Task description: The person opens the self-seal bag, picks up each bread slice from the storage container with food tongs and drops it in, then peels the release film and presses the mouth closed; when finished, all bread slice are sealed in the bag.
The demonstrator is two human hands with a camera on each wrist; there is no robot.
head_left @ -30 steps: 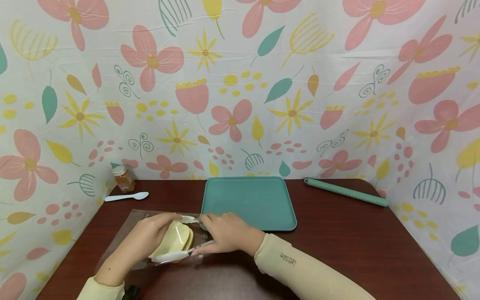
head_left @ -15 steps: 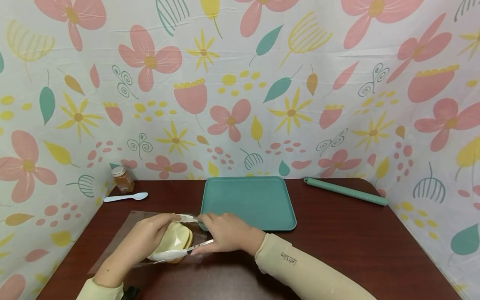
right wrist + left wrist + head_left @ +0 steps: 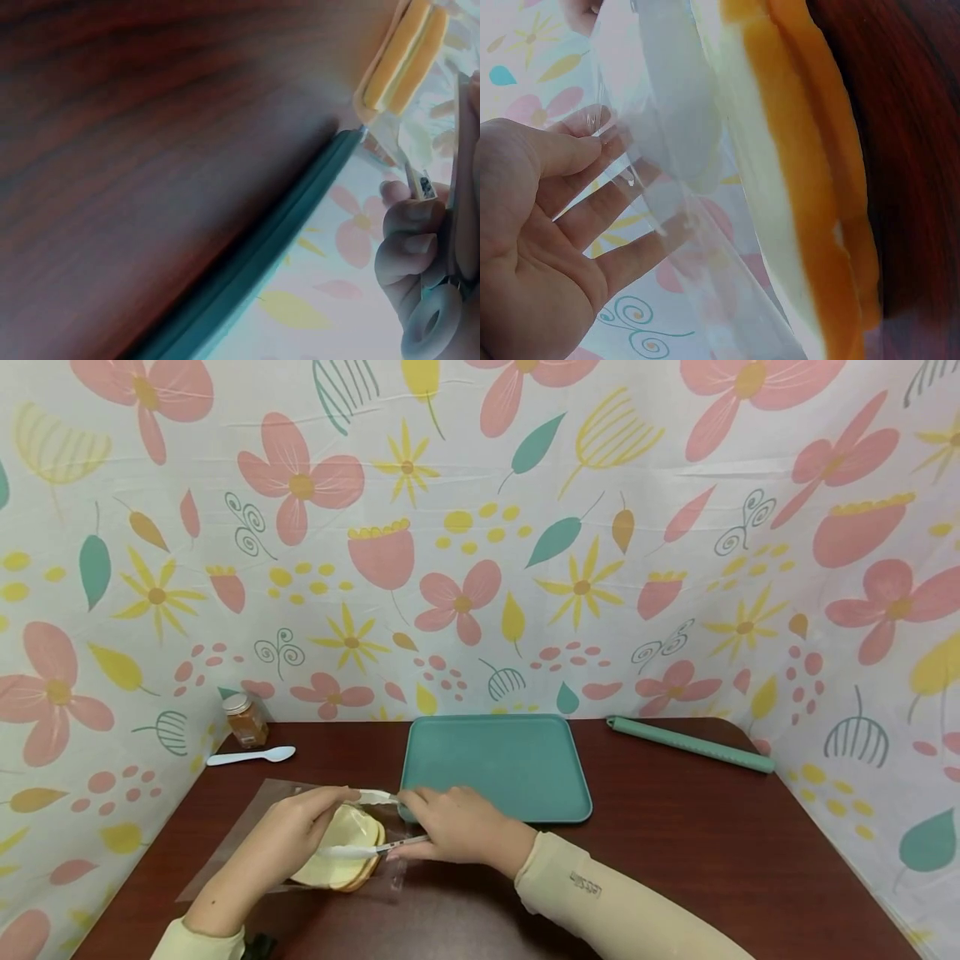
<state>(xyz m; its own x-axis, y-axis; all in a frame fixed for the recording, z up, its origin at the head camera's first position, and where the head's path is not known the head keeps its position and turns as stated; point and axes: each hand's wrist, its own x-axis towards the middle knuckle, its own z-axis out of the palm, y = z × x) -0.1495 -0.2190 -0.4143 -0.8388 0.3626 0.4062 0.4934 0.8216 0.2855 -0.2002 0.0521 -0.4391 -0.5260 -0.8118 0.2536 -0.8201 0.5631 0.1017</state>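
Note:
Two stacked bread slices (image 3: pixel 352 835) lie in a clear plastic bag (image 3: pixel 225 860) on the table's left side. In the left wrist view, my left hand (image 3: pixel 547 225) pinches the bag's film between thumb and forefinger, the other fingers spread behind it. My right hand (image 3: pixel 461 827) grips a pair of tongs (image 3: pixel 408 841) with white tips. The tongs' arms are spread and point left into the bag's mouth. Their near tip overlaps the top slice, and the far tip is by my left fingertips. The right wrist view shows the tongs' ring end (image 3: pixel 433 322) below my curled fingers.
A teal tray (image 3: pixel 498 768) lies right behind my right hand. At the back left stand a lidded jar (image 3: pixel 246 722) and a pale spoon (image 3: pixel 255 755). A green rolling pin (image 3: pixel 690 744) lies at the back right. A floral cloth (image 3: pixel 480 543) hangs behind the table.
The near arm of the tongs has moved away from me, from the bread's near edge onto the top slice, narrowing the tongs. More crust shows at the near side. My left hand has hardly moved.

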